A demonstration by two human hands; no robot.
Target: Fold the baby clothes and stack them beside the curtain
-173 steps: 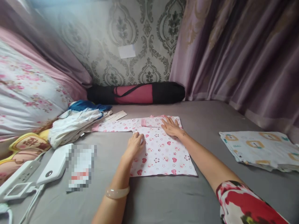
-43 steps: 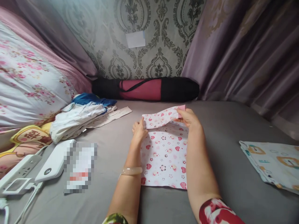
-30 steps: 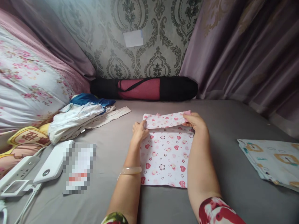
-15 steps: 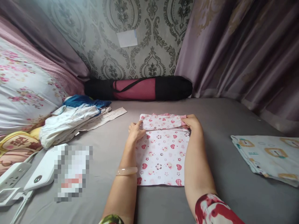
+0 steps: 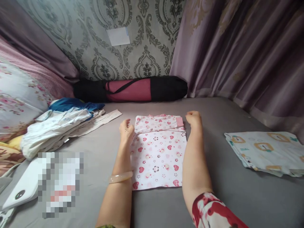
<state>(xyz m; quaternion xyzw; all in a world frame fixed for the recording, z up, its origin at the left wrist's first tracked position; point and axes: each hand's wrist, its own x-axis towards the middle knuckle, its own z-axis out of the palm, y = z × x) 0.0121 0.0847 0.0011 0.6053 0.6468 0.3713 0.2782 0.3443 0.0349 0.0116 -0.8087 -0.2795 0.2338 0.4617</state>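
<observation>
A white child's top point(image 5: 158, 158) printed with red hearts and small flowers lies flat on the grey bed sheet point(image 5: 156, 207). Across its far end runs a folded sleeve point(image 5: 155, 123), ending in a pink cuff point(image 5: 180, 121) on the right. A bit of pink trim pokes out behind that fold. My left hand point(image 5: 126, 129) is just beside the fold's left end, thumb apart from the loosely bent fingers, holding nothing. Off the cuff's right side, my right hand point(image 5: 193, 118) is raised with its fingers curled in and nothing visible in them.
A folded printed cloth point(image 5: 263, 152) lies at right. On the left are rumpled clothes point(image 5: 57, 123), a floral pillow point(image 5: 19, 98), a white power bank point(image 5: 28, 180) and a blurred-out item point(image 5: 63, 183). A black and pink rolled bag point(image 5: 129, 89) rests along the wall.
Both hands have let go of the folded sleeve and moved outward from its ends. The pink cuff now shows fully. The view has shifted slightly to the right.
</observation>
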